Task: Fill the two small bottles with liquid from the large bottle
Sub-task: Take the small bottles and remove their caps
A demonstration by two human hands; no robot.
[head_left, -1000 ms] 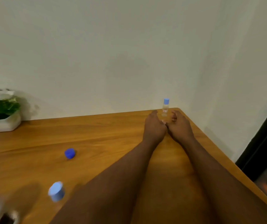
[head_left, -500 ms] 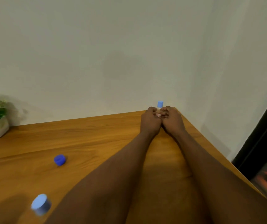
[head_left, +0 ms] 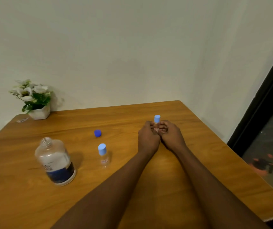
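- Wooden table [head_left: 198, 162] fills the lower part of the view, set into a corner of plain pale walls, with a dark door frame off to the right.
- Nearest on the left stands the large bottle [head_left: 56, 162], upright, its neck open and uncapped, a dark blue label around its lower half.
- Just to its right, a little apart, stands a small bottle [head_left: 103, 157], upright, its light blue cap on.
- Beyond that one lies a dark blue cap [head_left: 97, 133], loose on the wood.
- Both bare forearms reach out from the near edge to the right of the middle.
- Left hand [head_left: 148, 138] and right hand [head_left: 171, 135] meet side by side, fingers curled in around the second small bottle [head_left: 156, 123].
- That bottle is upright between the two hands, gripped from both sides; its light blue cap pokes up above the fingers.
- Whether its base touches the table I cannot tell.
- Farthest off, at the back left corner, sits a white pot of white flowers [head_left: 36, 103].
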